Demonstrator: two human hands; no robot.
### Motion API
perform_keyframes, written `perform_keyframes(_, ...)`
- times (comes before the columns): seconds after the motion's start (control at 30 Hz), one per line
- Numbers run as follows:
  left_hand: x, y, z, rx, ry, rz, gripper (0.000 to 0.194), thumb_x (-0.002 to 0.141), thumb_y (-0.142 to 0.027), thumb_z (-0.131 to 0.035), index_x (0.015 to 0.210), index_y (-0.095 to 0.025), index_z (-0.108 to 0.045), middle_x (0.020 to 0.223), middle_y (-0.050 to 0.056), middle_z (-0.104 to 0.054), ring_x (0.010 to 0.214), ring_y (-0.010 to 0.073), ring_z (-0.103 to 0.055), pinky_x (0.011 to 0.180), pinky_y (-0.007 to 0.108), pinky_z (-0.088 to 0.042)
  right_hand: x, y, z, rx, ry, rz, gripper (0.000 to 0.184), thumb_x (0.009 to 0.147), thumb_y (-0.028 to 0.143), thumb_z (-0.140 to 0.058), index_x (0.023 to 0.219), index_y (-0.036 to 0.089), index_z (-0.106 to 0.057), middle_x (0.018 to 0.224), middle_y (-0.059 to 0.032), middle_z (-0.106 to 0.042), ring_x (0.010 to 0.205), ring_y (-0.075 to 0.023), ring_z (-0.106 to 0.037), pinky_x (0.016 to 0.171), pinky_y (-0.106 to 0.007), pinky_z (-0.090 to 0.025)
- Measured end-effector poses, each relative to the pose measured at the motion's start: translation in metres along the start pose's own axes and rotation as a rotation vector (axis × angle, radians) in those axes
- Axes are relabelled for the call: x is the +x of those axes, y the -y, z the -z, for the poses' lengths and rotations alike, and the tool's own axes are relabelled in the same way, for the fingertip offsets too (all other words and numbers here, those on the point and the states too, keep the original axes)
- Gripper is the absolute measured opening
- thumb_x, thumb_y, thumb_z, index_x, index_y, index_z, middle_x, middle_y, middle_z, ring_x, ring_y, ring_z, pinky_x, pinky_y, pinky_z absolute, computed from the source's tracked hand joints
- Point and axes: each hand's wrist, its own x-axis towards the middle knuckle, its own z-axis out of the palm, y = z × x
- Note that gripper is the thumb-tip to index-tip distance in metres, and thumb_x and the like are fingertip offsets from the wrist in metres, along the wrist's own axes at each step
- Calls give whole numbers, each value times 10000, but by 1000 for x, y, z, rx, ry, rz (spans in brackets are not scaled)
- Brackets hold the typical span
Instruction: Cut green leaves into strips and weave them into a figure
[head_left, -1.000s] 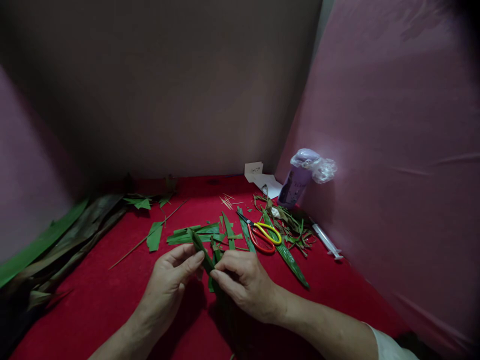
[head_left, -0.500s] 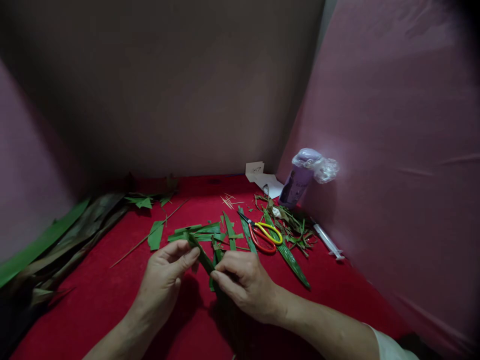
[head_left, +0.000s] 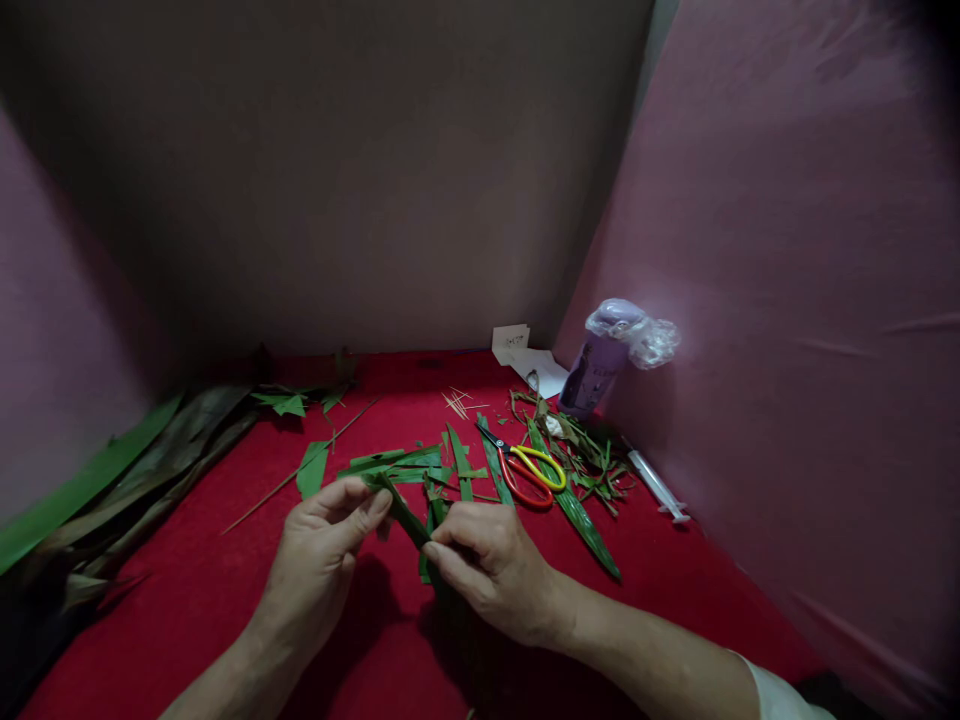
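Between my two hands a dark green leaf strip (head_left: pixel 405 519) slants down to the right, raised above the red cloth. Its upper end is pinched between the thumb and fingers of my left hand (head_left: pixel 319 550). My right hand (head_left: pixel 495 570) pinches the same strip lower down, with thumb against curled forefinger. The part of the strip below my right hand is dark and mostly hidden. Just beyond my hands lie cut green leaf pieces (head_left: pixel 409 460). Scissors (head_left: pixel 529 472) with one red and one yellow handle rest beyond my right hand, over leaf strips.
Long leaves (head_left: pixel 142 470) lie at the left, with a thin stick (head_left: pixel 277 488) nearer the middle. Toothpicks (head_left: pixel 457 403) and white papers (head_left: pixel 540 370) are at the back. On the right are a plastic-wrapped purple bottle (head_left: pixel 596 365), dry leaf scraps (head_left: pixel 592 455) and a syringe (head_left: pixel 656 485).
My left hand has shifted slightly left, its thumb sliding a little along the leaf strip's upper end. The right hand stays nearly still, keeping its pinch.
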Motion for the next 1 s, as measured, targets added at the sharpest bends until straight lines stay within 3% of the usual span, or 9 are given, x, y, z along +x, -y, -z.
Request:
perform_keyframes(0.27, 1, -3, -1, 25, -7, 9, 248, 499, -246, -859, 634, -149, -675, 580, -18, -654, 550, 94, -553, 568, 178, -451, 0, -2, -1, -8, 3, -3, 194, 860, 184, -521, 694, 159, -617, 621, -6, -566, 576, -111, -512, 576, -219, -383)
perform_keyframes(0.5, 2, -2, 6, 82, 41, -61, 218, 550, -284, -837, 609, -150, -675, 579, -13, -652, 563, 86, -533, 561, 151, -429, -1, 0, 0, 21, 31, 2, 174, 849, 164, -535, 700, 146, -623, 641, -21, -593, 593, -112, -537, 590, -217, -386)
perform_keyframes(1.0, 2, -6, -1, 8, 0, -59, 211, 513, -291, -850, 580, -162, -696, 572, -21, -646, 603, 107, -572, 611, 167, -459, 0, 2, 2, 53, 26, -1, 186, 853, 175, -520, 698, 158, -622, 643, -14, -592, 591, -115, -529, 589, -225, -398)
